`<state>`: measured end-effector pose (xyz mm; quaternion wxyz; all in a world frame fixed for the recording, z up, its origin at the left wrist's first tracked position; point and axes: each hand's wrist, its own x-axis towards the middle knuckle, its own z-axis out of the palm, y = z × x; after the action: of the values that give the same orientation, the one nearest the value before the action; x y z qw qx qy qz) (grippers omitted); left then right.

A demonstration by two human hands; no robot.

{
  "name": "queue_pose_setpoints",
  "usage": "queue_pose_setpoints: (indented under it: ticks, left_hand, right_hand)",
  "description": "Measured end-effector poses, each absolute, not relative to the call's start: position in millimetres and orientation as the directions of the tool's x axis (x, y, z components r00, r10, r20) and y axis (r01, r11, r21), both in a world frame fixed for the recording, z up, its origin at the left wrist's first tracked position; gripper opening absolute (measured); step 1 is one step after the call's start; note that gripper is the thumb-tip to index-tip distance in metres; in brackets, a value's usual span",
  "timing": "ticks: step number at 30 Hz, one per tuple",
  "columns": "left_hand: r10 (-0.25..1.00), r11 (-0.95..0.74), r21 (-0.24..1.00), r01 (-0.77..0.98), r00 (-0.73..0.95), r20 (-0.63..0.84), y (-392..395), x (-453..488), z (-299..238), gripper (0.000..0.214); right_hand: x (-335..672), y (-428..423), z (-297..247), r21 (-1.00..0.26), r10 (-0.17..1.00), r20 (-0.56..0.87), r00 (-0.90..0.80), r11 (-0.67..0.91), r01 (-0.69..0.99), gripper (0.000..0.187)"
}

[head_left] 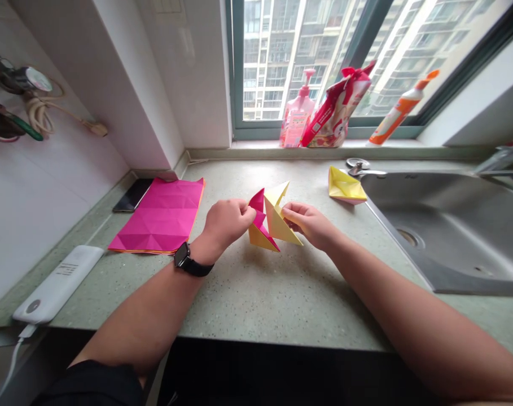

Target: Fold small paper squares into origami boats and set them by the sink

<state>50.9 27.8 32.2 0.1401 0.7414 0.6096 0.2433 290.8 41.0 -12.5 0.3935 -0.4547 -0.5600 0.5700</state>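
Observation:
My left hand, with a black watch on its wrist, pinches a pink and orange folded paper boat above the counter. A pale yellow folded paper boat is gripped at its right side between the thumb and fingers of my right hand. The two folded papers are side by side, very close; whether they touch I cannot tell. Another folded paper boat, yellow inside and pinkish outside, sits on the counter by the sink.
Creased pink paper sheets lie at the left, partly over a dark phone. A white power bank with a cable is nearer the front edge. The steel sink is at right. A pump bottle, red bag and orange-white bottle line the sill.

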Motion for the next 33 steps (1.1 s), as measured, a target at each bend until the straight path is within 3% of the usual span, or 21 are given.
queue_pose_setpoints:
  ticks: [21,28,33]
  left_hand:
    - [0.969,-0.233,0.483,0.844,0.161,0.185,24.2,51.7,36.1,0.037]
    - [0.959,-0.281,0.531,0.799,0.212,0.187,22.9,55.7,30.5,0.034]
    - [0.954,-0.298,0.644,0.705,0.246,0.171,25.0,59.1,22.6,0.038]
  right_hand:
    - [289.4,38.9,-9.1,-0.985,0.968,-0.010,-0.251,0.034,0.169,0.052]
    - [286.5,34.0,-6.3,-0.960,0.978,0.082,-0.193,0.129,0.248,0.048]
    - [285.1,33.1,-6.2,-0.943,0.968,0.076,-0.238,0.147,0.299,0.045]
